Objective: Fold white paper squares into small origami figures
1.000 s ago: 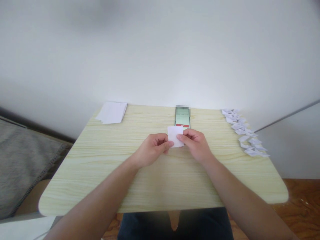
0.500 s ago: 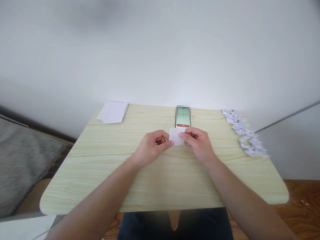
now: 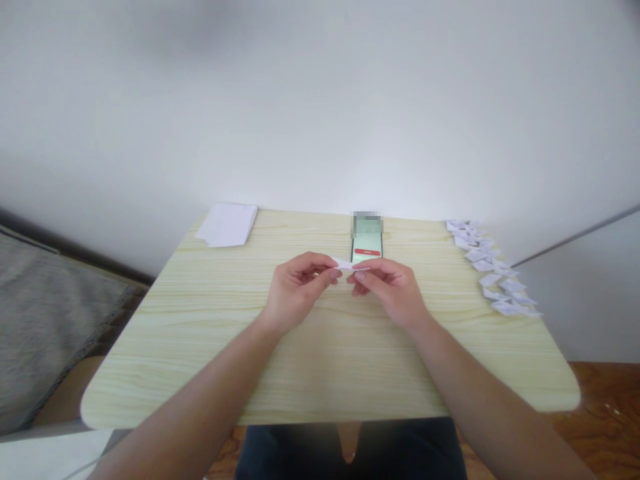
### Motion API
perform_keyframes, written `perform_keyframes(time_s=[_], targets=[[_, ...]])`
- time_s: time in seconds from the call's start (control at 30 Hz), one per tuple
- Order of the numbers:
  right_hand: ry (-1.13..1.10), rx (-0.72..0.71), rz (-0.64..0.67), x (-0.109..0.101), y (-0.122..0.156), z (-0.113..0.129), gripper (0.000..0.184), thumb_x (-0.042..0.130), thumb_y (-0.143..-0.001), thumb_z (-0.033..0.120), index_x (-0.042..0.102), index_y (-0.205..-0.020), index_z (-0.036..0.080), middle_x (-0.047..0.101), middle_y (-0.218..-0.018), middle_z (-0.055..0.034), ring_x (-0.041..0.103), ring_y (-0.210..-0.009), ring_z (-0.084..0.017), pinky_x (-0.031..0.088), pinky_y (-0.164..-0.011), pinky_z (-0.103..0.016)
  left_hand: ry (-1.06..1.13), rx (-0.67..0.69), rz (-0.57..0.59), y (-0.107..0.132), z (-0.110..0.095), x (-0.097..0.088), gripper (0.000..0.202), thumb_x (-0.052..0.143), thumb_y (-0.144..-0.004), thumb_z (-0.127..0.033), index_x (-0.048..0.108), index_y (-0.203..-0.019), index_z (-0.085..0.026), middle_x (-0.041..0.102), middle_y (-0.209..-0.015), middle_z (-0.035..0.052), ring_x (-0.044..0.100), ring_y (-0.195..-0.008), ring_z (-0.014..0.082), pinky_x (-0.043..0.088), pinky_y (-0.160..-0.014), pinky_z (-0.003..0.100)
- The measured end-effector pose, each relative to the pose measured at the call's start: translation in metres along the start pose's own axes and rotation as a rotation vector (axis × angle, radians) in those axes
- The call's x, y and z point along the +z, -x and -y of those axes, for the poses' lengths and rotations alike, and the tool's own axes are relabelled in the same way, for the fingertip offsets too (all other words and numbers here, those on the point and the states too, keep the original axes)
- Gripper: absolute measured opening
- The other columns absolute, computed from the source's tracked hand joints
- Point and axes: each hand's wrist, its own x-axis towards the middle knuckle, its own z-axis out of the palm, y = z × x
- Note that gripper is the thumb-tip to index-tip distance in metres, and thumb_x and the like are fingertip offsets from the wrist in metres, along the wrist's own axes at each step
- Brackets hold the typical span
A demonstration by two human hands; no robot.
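A small white paper slip (image 3: 346, 265) is held just above the middle of the light wooden table (image 3: 330, 360). It is tipped nearly edge-on, so only a thin sliver shows. My left hand (image 3: 295, 288) pinches its left end and my right hand (image 3: 387, 287) pinches its right end, the fingers of both closed on it. A phone (image 3: 367, 241) with a lit screen lies flat just beyond my hands.
A stack of blank white paper (image 3: 227, 225) lies at the table's far left corner. Several folded white paper pieces (image 3: 493, 273) line the right edge. A white wall stands behind the table, and a grey cushion (image 3: 45, 320) sits to the left.
The paper slip faced the camera as a flat square; now it is tipped nearly edge-on and sits slightly higher. Both hands kept their grip and shifted only a little.
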Motion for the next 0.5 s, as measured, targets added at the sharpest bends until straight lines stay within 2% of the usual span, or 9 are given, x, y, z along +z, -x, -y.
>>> perform_keyframes(time_s=[0.17, 0.3, 0.5], targets=[[0.016, -0.040, -0.002, -0.0005, 0.0002, 0.0015, 0.016, 0.080, -0.086, 0.034, 0.080, -0.098, 0.024, 0.079, -0.085, -0.0032, 0.075, -0.079, -0.017, 0.059, -0.076, -0.032, 0.004, 0.042, 0.038, 0.0005, 0.0036, -0.0030, 0.019, 0.085, -0.078, -0.025, 0.076, -0.094, -0.018, 0.076, -0.092, 0.0058, 0.069, -0.083, 0.0160, 0.055, -0.076, 0.027], [-0.002, -0.032, -0.001, 0.0003, 0.0012, 0.0030, 0.017, 0.084, -0.081, 0.037, 0.080, -0.092, 0.025, 0.079, -0.093, -0.0029, 0.074, -0.085, -0.019, 0.059, -0.081, -0.035, 0.041, 0.050, 0.058, 0.0010, 0.0054, -0.0035, 0.015, 0.084, -0.081, -0.024, 0.076, -0.092, -0.017, 0.076, -0.095, 0.0074, 0.069, -0.088, 0.0185, 0.056, -0.082, 0.031], [0.115, -0.092, 0.003, 0.0011, 0.0022, 0.0086, 0.016, 0.077, -0.088, 0.039, 0.079, -0.082, 0.024, 0.077, -0.091, -0.0039, 0.070, -0.089, -0.020, 0.055, -0.083, -0.036, 0.000, 0.068, 0.079, 0.0020, 0.0046, -0.0022, 0.014, 0.082, -0.082, -0.029, 0.075, -0.087, -0.017, 0.074, -0.094, 0.0075, 0.067, -0.089, 0.0194, 0.055, -0.084, 0.033]])
